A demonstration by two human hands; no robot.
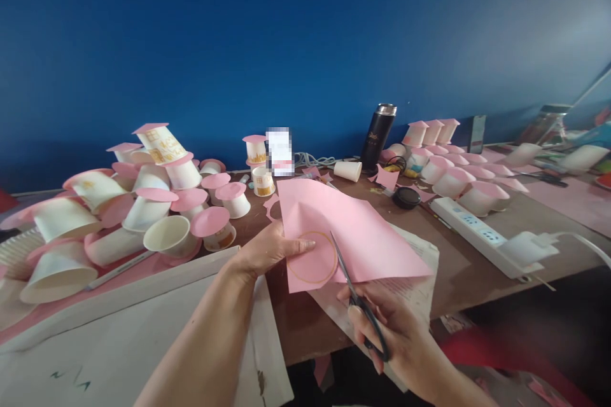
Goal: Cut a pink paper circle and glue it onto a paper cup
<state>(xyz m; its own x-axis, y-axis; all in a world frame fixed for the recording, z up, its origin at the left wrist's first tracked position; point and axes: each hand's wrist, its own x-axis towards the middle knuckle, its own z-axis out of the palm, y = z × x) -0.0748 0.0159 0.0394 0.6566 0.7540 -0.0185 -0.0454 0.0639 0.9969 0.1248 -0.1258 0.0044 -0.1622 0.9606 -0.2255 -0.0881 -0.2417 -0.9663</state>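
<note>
A large sheet of pink paper (353,222) is held up over the table, with a circle drawn in a brownish line near its lower left corner. My left hand (274,247) pinches the sheet's left edge, thumb on top and pointing into the circle. In my right hand (382,321) are black-handled scissors (366,318), fingers through the loops. The scissor blades lie at the right side of the drawn circle, where the paper is cut up from its lower edge.
Paper cups with pink discs (210,222) pile up at the left. More stand at the right (449,178), behind a white power strip (470,229). A black bottle (378,137) and a phone (280,151) are near the blue wall.
</note>
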